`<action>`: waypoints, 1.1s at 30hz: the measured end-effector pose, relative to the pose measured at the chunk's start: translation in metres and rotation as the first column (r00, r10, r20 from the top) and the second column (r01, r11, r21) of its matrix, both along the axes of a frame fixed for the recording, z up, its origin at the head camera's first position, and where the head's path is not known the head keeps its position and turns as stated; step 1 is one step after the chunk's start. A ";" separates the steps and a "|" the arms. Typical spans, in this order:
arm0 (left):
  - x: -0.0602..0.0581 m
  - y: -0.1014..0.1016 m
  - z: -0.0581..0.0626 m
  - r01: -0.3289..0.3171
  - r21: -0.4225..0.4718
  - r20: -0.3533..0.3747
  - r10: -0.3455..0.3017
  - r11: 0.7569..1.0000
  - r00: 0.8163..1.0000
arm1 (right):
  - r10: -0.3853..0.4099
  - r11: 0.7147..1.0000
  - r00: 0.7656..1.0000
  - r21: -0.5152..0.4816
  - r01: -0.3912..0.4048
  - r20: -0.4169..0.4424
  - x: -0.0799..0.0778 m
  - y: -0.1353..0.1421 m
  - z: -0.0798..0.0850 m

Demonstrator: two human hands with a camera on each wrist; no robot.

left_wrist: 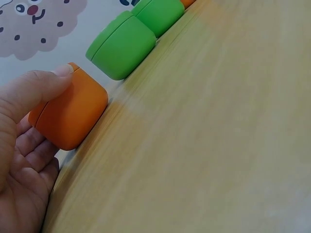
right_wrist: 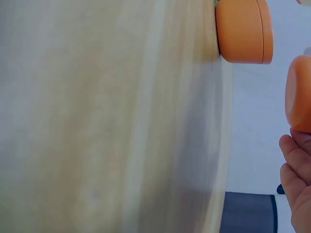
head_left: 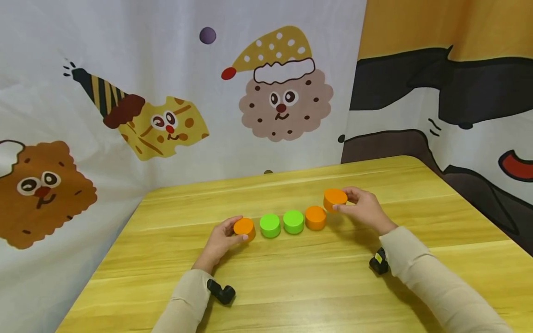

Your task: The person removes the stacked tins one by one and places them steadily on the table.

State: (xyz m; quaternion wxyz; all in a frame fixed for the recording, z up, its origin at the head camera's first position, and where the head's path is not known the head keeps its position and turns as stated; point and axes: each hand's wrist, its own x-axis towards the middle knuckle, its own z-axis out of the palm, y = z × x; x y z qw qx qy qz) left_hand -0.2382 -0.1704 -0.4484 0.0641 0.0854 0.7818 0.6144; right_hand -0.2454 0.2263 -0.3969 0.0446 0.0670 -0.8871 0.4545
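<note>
My left hand (head_left: 220, 240) pinches a small round orange container (head_left: 244, 228) that rests on the table at the left end of a row; thumb and fingers lie on its sides in the left wrist view. To its right stand a green container (head_left: 270, 225), a second green container (head_left: 293, 222) and an orange container (head_left: 315, 218), each with a lid seam. My right hand (head_left: 366, 208) grips another orange container (head_left: 335, 200), raised off the table just beyond the row's right end. In the right wrist view a gap shows between this raised container (right_wrist: 300, 94) and the table.
The wood-patterned table (head_left: 291, 286) carries the row near its middle. Behind it hangs a white curtain (head_left: 175, 55) with cartoon biscuits and cheese. A small black camera (head_left: 221, 292) sits at the left wrist, and another black camera (head_left: 379, 262) at the right.
</note>
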 end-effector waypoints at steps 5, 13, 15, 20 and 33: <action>0.000 0.000 0.000 0.002 -0.008 0.010 -0.002 1.000 1.000 | 0.012 1.000 1.000 0.004 -0.012 0.015 0.002 0.008 -0.003; 0.004 0.000 0.011 0.019 -0.012 0.037 -0.018 1.000 0.999 | 0.047 0.999 0.995 0.018 -0.048 0.086 0.002 0.013 -0.011; 0.007 0.002 0.017 0.026 -0.017 0.040 -0.025 1.000 0.999 | 0.048 0.999 0.993 0.017 -0.050 0.106 0.002 0.014 -0.013; 0.015 0.006 0.029 0.027 -0.041 0.039 -0.026 0.999 0.999 | 0.066 0.998 0.985 0.002 -0.067 0.157 0.000 0.016 -0.020; 0.000 0.000 0.003 0.002 -0.007 0.039 -0.002 1.000 0.999 | 0.115 0.992 0.974 -0.074 -0.102 0.197 0.000 0.017 -0.028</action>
